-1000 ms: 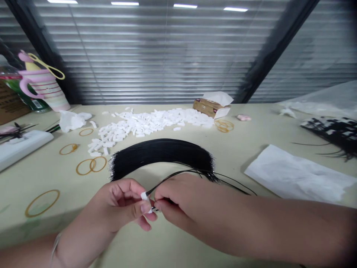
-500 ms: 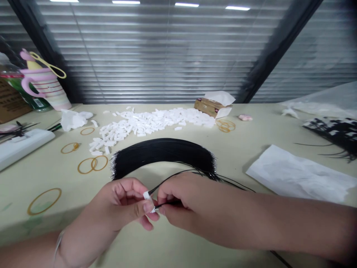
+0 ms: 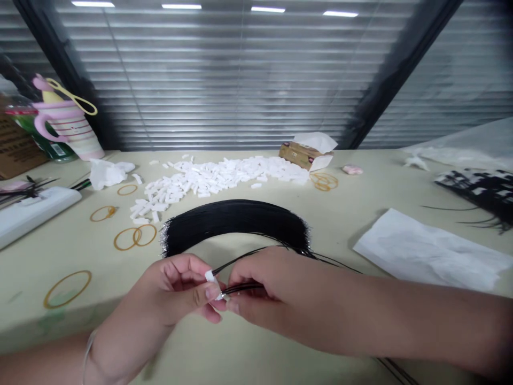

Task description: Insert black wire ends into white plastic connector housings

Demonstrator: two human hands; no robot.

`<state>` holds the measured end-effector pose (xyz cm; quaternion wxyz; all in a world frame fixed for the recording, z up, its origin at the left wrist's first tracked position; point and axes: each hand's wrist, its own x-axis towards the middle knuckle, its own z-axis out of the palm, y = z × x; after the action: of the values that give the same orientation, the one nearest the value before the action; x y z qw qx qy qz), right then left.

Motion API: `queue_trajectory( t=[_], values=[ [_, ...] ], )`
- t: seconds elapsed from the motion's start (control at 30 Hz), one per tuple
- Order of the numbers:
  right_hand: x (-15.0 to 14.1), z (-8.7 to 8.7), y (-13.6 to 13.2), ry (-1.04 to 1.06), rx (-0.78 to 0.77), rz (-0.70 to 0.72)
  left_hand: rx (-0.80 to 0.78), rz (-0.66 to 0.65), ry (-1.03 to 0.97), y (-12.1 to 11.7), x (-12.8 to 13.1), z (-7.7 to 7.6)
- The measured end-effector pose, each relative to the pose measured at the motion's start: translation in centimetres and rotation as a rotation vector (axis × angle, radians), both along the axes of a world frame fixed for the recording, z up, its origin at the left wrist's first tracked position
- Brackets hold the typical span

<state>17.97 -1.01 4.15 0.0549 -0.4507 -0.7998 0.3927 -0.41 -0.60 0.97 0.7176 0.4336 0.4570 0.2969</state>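
Left hand (image 3: pixel 172 294) pinches a small white connector (image 3: pixel 209 276) between thumb and fingers, above the table (image 3: pixel 208 353), on the near side of a curved black wire bundle (image 3: pixel 236 216). Right hand (image 3: pixel 272 280) sits just beside it, thumb near the connector's lower end, black wires (image 3: pixel 245 287) running into its curled fingers; cannot tell whether it grips one. A heap of white pieces (image 3: pixel 212 175) lies beyond the bundle, toward the window blinds (image 3: pixel 240 80).

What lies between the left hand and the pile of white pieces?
The head view shows the black wire bundle between the left hand and the white pile.
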Motion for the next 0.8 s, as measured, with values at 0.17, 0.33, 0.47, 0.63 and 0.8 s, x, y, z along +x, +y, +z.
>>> queue_trajectory(
  t=[0.17, 0.33, 0.47, 0.63, 0.8],
  values=[
    [0.0, -0.1, 0.0, -0.016, 0.047, -0.038, -0.014, 0.012, -0.047, 0.0, -0.3, -0.3],
    [-0.7, -0.5, -0.1, -0.008, 0.054, -0.019, -0.001, -0.017, -0.04, -0.1, -0.5, -0.4],
    [-0.9, -0.6, -0.5, 0.013, 0.076, -0.037, 0.012, -0.057, -0.032, -0.3, -0.5, -0.2],
    [-1.3, -0.8, -0.9, 0.124, 0.046, -0.093, 0.007, -0.051, -0.057, -0.4, -0.5, -0.2],
    [-1.7, -1.7, -1.0, 0.232, 0.03, -0.145, 0.032, -0.069, -0.044, -0.3, -0.5, -0.3]
  ],
)
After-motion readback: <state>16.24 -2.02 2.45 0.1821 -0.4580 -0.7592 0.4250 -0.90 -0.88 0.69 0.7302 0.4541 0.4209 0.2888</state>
